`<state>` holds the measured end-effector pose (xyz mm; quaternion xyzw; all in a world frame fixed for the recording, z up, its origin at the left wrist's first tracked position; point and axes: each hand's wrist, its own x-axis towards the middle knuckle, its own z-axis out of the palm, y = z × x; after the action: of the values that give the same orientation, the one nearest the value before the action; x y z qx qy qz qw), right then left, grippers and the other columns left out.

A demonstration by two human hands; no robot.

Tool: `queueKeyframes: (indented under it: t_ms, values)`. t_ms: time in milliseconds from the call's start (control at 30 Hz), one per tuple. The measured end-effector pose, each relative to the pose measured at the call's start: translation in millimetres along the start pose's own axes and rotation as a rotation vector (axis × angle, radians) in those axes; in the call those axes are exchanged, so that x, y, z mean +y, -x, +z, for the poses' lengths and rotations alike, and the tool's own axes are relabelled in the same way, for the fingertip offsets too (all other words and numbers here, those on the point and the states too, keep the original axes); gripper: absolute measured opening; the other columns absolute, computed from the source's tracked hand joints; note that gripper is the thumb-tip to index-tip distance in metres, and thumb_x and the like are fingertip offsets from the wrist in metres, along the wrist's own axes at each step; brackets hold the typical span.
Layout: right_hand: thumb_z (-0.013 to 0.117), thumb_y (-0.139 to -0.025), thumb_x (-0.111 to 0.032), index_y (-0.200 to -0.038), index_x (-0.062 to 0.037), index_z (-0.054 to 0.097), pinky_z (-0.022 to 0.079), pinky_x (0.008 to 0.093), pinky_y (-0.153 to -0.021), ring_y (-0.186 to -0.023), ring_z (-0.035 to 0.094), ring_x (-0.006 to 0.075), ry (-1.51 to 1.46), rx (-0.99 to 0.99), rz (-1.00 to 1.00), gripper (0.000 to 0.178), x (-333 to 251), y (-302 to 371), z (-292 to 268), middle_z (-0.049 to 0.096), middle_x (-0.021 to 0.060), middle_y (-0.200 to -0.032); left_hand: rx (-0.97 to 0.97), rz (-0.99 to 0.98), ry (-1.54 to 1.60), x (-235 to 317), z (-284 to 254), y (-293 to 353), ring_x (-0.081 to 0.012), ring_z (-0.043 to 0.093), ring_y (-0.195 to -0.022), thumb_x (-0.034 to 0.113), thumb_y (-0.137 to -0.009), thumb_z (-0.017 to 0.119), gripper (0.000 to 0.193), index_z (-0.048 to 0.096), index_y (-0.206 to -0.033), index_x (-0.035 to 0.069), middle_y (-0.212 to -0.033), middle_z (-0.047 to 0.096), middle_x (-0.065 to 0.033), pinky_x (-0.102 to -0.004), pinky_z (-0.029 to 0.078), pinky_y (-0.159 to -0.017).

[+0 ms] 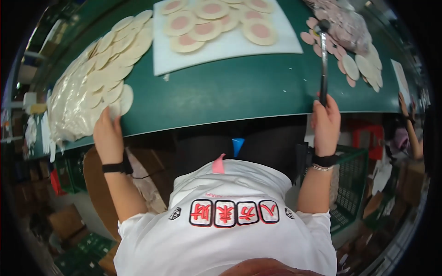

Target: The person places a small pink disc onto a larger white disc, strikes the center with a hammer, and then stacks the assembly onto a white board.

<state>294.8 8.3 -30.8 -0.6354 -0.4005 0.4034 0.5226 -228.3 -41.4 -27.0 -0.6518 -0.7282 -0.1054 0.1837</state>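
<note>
One brush-like tool (324, 69): slim, black, gripped in your right hand (327, 124); its dark head (323, 26) sat over or among pink pieces (307, 38), which a dip could have scattered.
Left hand (109, 133): yours sat narrow at the near edge of the cream discs (110, 73); whether it pinched one, I couldn't tell.
Cream discs: thin, overlapping beyond that hand; a tug could have slid them.
White pad (230, 55): smooth and matte, it lay beyond and between both hands, under pink-centred discs (205, 30).
</note>
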Motion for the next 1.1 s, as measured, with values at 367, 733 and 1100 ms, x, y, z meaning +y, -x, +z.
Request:
queueKeyframes:
  t_ms: [367,733,1100]
  values:
    - [0.059,-0.099,-0.009,-0.135,0.0056,0.052,0.048,0.0252,-0.071,-0.081,0.055,0.0102,0.392,-0.183,-0.403,0.039,-33,-56,33,0.061,0.0032,-0.097,0.073,0.058,0.039,0,-1,1,-0.0383,0.064,-0.116,0.004,-0.099,0.056,0.030,0.058,-0.129,0.001,-0.125,0.066,-0.0203,-0.0429,0.053,-0.096]
    - [0.068,-0.093,-0.025,-0.128,0.0086,0.054,0.051,0.0334,-0.084,-0.090,0.063,0.0238,0.641,-0.224,-0.262,0.050,-39,-94,63,0.067,0.0176,-0.103,0.196,-0.111,0.555,19,-7,7,-0.0257,0.068,-0.110,0.010,-0.108,0.045,0.029,0.056,-0.132,-0.002,-0.125,0.067,-0.0156,-0.0383,0.055,-0.096]
    - [0.072,-0.088,-0.023,-0.123,-0.0040,0.066,0.053,0.0373,-0.089,-0.100,0.068,0.0303,1.131,-0.099,-0.578,0.040,-52,-196,-31,0.071,0.0162,-0.112,-0.139,-0.561,1.903,113,-16,-9,-0.0183,0.067,-0.082,0.025,-0.108,0.050,0.030,0.060,-0.120,-0.001,-0.103,0.065,-0.0085,-0.0338,0.058,-0.072]
